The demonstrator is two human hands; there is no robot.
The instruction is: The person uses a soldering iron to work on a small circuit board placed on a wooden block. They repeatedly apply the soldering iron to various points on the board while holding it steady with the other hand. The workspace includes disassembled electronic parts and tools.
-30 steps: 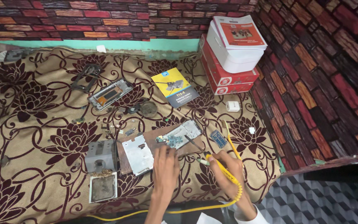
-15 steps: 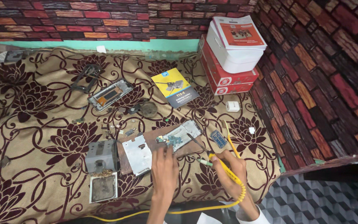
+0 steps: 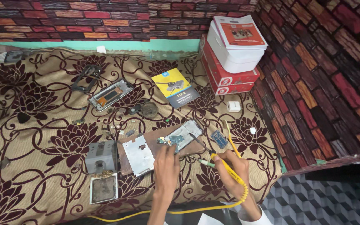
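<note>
On wooden board (image 3: 155,141), mid floral-cloth surface (image 3: 34,125): phone circuit board (image 3: 180,138), pinned by left hand (image 3: 166,164) fingertips. Right hand (image 3: 234,168) closed around yellow soldering iron (image 3: 226,164), tip resting near board's right edge. Metal back plate (image 3: 138,155) just left of it.

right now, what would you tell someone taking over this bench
Left hand: fingertips pressing the circuit board down on the wooden board.
Right hand: gripping the yellow soldering iron, tip at the circuit board's right edge.
Nearby: metal plate on the wood, small blue board to the right, grey metal box to the left.
Done or left: joints too small to tell.
</note>
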